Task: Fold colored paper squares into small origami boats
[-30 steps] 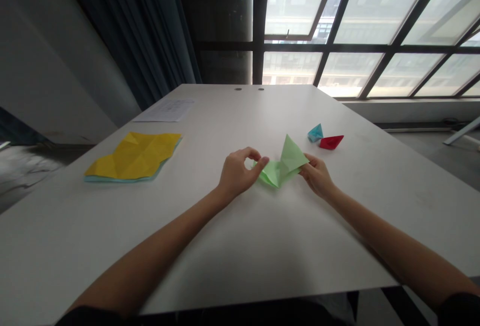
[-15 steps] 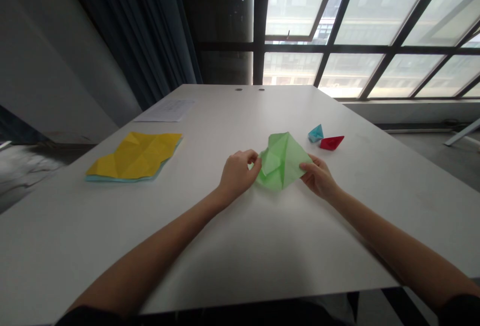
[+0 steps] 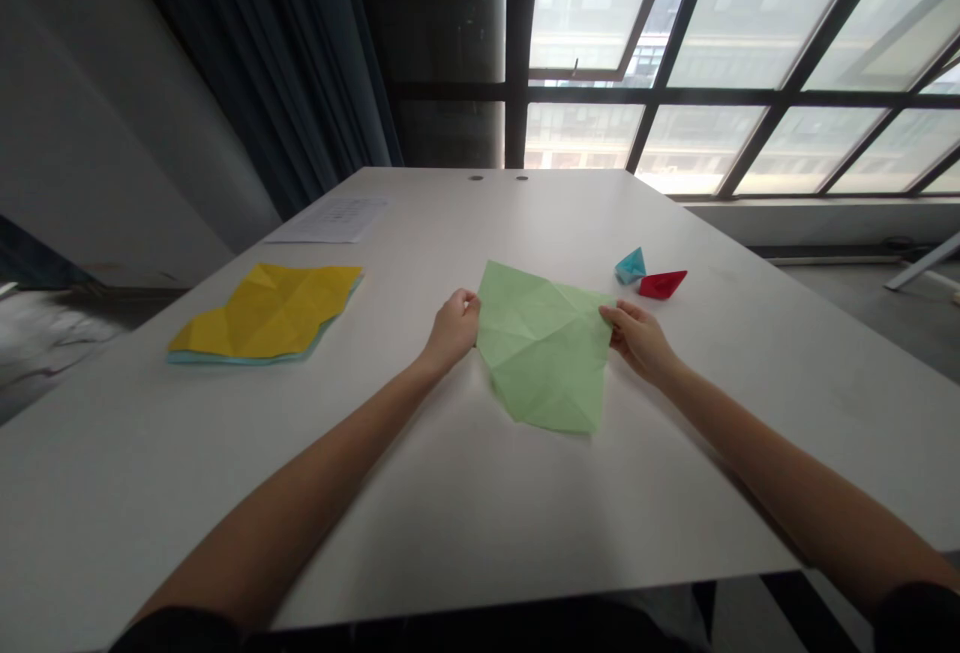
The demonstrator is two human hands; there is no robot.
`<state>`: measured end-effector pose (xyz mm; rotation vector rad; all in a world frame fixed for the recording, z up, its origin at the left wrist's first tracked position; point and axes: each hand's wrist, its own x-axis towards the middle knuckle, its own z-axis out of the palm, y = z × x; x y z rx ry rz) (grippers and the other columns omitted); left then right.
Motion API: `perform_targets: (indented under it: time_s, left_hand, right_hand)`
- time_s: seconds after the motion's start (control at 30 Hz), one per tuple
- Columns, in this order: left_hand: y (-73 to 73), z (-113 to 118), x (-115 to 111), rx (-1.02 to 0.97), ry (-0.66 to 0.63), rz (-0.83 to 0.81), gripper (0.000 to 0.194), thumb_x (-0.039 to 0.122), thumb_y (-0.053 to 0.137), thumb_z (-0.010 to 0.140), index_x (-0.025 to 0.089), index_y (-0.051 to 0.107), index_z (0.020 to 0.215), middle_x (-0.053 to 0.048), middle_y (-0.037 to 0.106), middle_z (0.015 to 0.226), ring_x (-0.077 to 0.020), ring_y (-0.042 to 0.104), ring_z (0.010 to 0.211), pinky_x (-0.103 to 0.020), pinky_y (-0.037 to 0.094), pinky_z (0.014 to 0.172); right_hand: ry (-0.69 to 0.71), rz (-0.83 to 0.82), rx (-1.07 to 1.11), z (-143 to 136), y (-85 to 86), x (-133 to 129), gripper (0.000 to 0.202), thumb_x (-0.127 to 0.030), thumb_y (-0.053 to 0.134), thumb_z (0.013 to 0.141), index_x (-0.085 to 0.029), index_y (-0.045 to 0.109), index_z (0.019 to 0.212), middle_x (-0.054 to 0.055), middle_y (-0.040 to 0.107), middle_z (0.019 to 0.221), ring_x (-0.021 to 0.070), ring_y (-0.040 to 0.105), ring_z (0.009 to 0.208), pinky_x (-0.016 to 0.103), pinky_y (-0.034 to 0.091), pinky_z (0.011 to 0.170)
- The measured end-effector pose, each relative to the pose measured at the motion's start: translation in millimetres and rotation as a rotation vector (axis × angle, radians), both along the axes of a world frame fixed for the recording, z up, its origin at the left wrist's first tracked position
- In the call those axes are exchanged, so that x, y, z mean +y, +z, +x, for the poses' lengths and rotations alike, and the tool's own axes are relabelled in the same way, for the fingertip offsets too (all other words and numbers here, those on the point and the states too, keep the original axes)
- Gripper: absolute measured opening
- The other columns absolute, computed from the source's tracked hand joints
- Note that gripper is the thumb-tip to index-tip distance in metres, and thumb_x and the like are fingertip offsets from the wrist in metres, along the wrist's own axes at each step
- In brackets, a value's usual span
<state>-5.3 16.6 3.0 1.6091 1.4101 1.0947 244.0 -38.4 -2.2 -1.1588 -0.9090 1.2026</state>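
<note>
A creased sheet of light green paper is spread out between my hands, a little above the table. My left hand pinches its left edge. On the opposite side, my right hand grips the right edge between thumb and fingers. Fold lines cross the paper's surface, and its lower edge hangs toward me. Just beyond my right hand lie a small folded blue paper piece and a folded red paper boat, close together.
On the left of the white table lies creased yellow paper on top of light blue paper. Farther back rests a printed white sheet. A dark curtain hangs behind the table, beside large windows.
The green paper was partly folded and bunched; now it is opened out flatter and wider. My left hand has moved left and slightly away from me, and my right hand slightly upward.
</note>
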Motion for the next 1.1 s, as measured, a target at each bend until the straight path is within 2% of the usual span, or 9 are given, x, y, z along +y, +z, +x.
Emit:
perform_targets:
  time_s: [0.13,0.23,0.37,0.5,0.63,0.77,0.87,0.97,1.1]
  left_hand:
    - [-6.5,1,-6,0.140,0.043,0.110,0.012,0.028,0.044,0.078,0.020,0.052,0.074,0.003,0.046,0.051,-0.0129,0.043,0.048,-0.023,0.027,0.050]
    - [-8.8,3,-9,0.164,0.053,0.113,0.008,0.027,0.046,0.078,0.021,0.051,0.078,0.005,0.043,0.049,-0.0130,0.041,0.046,-0.023,0.026,0.051]
    - [-7.6,11,-10,-0.076,0.022,-0.040,0.016,0.028,0.049,0.076,0.021,0.048,0.090,0.005,0.047,0.053,-0.0108,0.044,0.046,-0.020,0.031,0.048]
    - [4.3,13,-14,-0.341,-0.242,-0.204,0.030,0.041,0.053,0.073,0.021,0.048,0.096,0.004,0.055,0.062,-0.0089,0.048,0.047,-0.018,0.036,0.045]
    - [16.6,6,-18,-0.208,-0.492,-0.249,0.031,0.039,0.068,0.062,0.014,0.063,0.080,-0.002,0.060,0.068,-0.0096,0.053,0.055,-0.018,0.040,0.048]
    - [17.8,-2,-16,-0.189,-0.589,-0.315,0.050,0.031,0.073,0.056,0.016,0.062,0.103,-0.008,0.063,0.094,-0.0158,0.059,0.073,-0.023,0.047,0.060]
    - [14.7,-3,-14,-0.188,-0.565,-0.357,0.067,0.026,0.074,0.056,0.017,0.051,0.119,-0.010,0.061,0.100,-0.0163,0.059,0.073,-0.024,0.048,0.058]
    - [13.6,-4,-13,-0.132,-0.561,-0.374,0.077,0.020,0.071,0.058,0.016,0.040,0.128,-0.009,0.060,0.096,-0.0135,0.057,0.065,-0.023,0.047,0.052]
    - [14.3,-9,-11,0.118,-0.583,-0.356,0.074,0.012,0.061,0.061,0.017,0.035,0.131,-0.008,0.057,0.100,-0.0095,0.054,0.057,-0.023,0.046,0.051]
  right_hand:
    - [-0.033,-0.031,-0.142,6,-8.3,4,0.028,-0.039,0.070,0.059,-0.018,0.054,0.071,-0.002,0.061,0.056,0.0107,0.056,0.048,0.023,0.048,0.047]
    - [-0.070,-0.013,-0.246,10,-13.4,6,0.038,-0.042,0.069,0.060,-0.019,0.052,0.085,-0.003,0.060,0.054,0.0116,0.055,0.046,0.024,0.047,0.045]
    - [-0.103,0.057,-0.324,14,-17.6,6,0.052,-0.041,0.065,0.064,-0.021,0.041,0.106,-0.008,0.055,0.049,0.0103,0.050,0.040,0.021,0.041,0.040]
    - [-0.143,0.111,-0.410,19,-23.5,10,0.037,-0.041,0.059,0.068,-0.020,0.050,0.097,-0.008,0.050,0.046,0.0080,0.042,0.036,0.019,0.030,0.035]
    - [-0.165,0.051,-0.476,22,-27.9,16,0.030,-0.040,0.060,0.066,-0.015,0.062,0.081,-0.001,0.060,0.060,0.0106,0.051,0.050,0.022,0.038,0.045]
    - [-0.113,-0.004,-0.376,19,-21.5,14,0.043,-0.042,0.059,0.067,-0.015,0.060,0.100,0.007,0.064,0.090,0.0147,0.057,0.068,0.024,0.044,0.051]
    - [-0.023,0.034,-0.424,16,-13.3,9,0.065,-0.045,0.061,0.066,-0.022,0.043,0.124,0.010,0.049,0.123,0.0184,0.058,0.084,0.025,0.047,0.053]
    - [0.073,0.101,-0.669,14,-9.6,4,0.081,-0.048,0.065,0.062,-0.028,0.031,0.132,0.011,0.025,0.140,0.0236,0.053,0.099,0.030,0.050,0.063]
    - [0.142,0.207,-1.101,14,-10.9,-2,0.077,-0.055,0.065,0.060,-0.030,0.038,0.128,0.008,0.001,0.145,0.0330,0.036,0.118,0.044,0.042,0.087]
